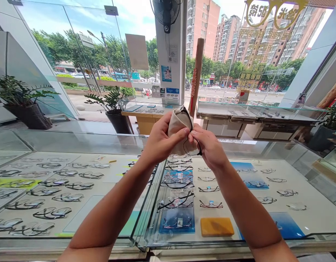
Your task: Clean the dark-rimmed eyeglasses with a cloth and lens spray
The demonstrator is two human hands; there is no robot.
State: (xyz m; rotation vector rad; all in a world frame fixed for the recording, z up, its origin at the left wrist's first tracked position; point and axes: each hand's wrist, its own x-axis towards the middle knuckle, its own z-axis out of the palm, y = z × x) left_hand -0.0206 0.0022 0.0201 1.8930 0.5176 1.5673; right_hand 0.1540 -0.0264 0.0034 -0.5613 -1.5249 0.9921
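My left hand (168, 135) is closed around a light beige cleaning cloth (176, 122), which is folded over part of a pair of eyeglasses (200, 147). One dark-rimmed lens hangs below the cloth; the other is partly covered by it. With its fingers pinched at the frame's middle, my right hand (208, 142) grips the eyeglasses close to my left thumb. Both hands are held up in front of me, above the glass display case (154, 214). The cloth and my fingers hide much of the frame.
Rows of eyeglasses (53, 211) lie inside the case, beside an orange-yellow box (217, 227). Beyond stand a wooden desk (146, 122), a potted plant (116, 116), a white pillar (170, 54) with a black fan (166, 14), and further glass counters (225, 111) before large windows.
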